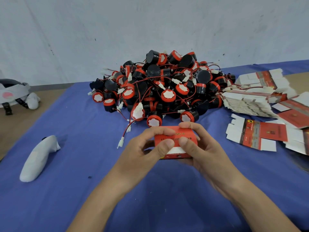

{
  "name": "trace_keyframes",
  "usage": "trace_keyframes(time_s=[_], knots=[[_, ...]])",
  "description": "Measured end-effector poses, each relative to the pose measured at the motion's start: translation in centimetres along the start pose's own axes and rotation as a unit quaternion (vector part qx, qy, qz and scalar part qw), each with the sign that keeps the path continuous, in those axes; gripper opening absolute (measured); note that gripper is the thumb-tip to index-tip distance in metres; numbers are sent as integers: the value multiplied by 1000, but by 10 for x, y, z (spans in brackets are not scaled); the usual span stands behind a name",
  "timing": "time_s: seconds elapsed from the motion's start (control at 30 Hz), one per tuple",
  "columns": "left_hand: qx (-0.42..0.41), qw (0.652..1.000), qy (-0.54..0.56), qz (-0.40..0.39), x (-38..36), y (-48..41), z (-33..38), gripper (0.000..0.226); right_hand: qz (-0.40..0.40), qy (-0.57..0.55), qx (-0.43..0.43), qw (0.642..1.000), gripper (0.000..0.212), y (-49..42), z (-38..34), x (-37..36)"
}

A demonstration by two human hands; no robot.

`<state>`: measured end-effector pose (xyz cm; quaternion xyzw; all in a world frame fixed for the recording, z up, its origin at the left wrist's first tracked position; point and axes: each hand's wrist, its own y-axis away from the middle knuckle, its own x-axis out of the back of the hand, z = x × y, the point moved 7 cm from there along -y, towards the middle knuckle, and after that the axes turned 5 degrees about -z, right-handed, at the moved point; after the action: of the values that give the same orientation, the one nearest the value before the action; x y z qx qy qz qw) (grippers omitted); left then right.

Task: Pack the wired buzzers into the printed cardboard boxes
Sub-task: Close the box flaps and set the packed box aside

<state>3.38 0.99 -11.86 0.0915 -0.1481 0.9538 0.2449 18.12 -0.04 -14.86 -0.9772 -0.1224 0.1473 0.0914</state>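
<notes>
On the blue cloth (100, 164), your left hand (147, 146) and right hand (199, 148) pinch the red box (175, 139); press its flap squarely, thumbs together.

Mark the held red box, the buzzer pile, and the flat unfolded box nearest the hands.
red box (192, 136), head view, right part of its top face.
buzzer pile (167, 84), head view, middle of the heap.
flat unfolded box (272, 132), head view, its red printed panel.

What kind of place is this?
Likely a hand-packing bench: a big pile of buzzers, stacks of flat boxes beside it, and the left hand and right hand holding a red box.
</notes>
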Motion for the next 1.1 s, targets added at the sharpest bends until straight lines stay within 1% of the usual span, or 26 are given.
trace_keyframes(time_s=[0.07, 0.17, 0.23, 0.37, 0.53, 0.67, 0.9, 1.1], knots=[[-3, 1000, -10, -3, 1, 1, -1, 26, -1, 0, 6, 1000, 56, -1, -1, 0], [-16, 999, -31, 4, 1, 1, -1, 28, 9, 8, 15, 1000, 56, -2, -2, 0], [-19, 999, -38, 16, 1, 1, 0, 25, 10, 7, 20, 1000, 51, -2, -2, 0], [-23, 998, -44, 25, 2, 0, 2, 21, 3, 40, 25, 999, 28, -1, -5, 0], [4, 998, -45, 33, 0, 0, -6, 32, 16, 62, 24, 998, 22, 0, -5, 0], [12, 997, -70, 33, -2, -1, -12, 33, 20, 63, 18, 998, 21, 0, -3, 0], [10, 999, -20, 42, -4, -3, -7, 23, 17, 65, 14, 998, 29, 0, -2, -5], [23, 999, -3, 41, -3, -2, -6, 18, 18, 77, 5, 997, 30, 1, -1, -4]])
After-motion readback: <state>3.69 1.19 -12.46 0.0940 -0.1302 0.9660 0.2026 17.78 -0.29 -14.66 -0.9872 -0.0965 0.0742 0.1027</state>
